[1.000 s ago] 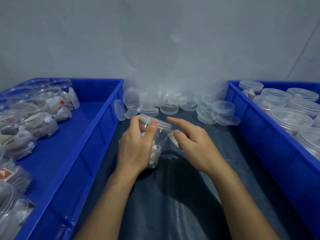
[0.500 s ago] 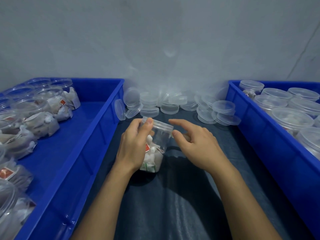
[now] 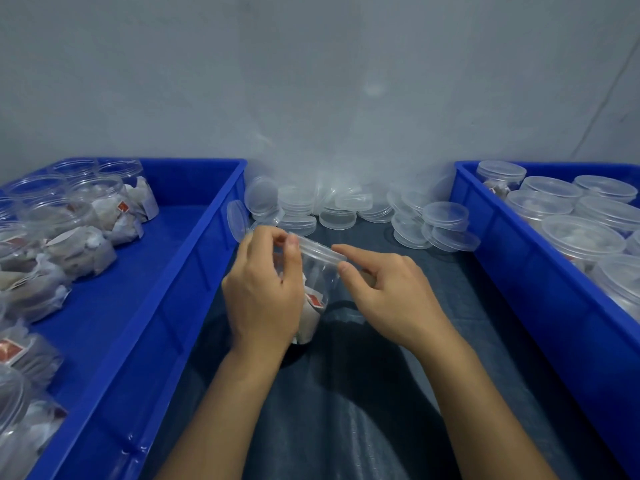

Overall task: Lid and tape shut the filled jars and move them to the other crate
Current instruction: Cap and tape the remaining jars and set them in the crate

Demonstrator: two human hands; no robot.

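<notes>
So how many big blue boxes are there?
2. One blue crate sits on the left with open jars lying in it, and the other blue crate sits on the right with lidded jars. Both run past the picture's edges.

Head view, forward-down, close over hands [image 3: 381, 292]

The left hand [image 3: 263, 292] hides most of the jar [image 3: 313, 289] it holds. Both blue crates run off the frame: the left crate [image 3: 166, 289] at left and bottom, the right crate [image 3: 540, 282] at right. Any tape is too faint to tell.
</notes>
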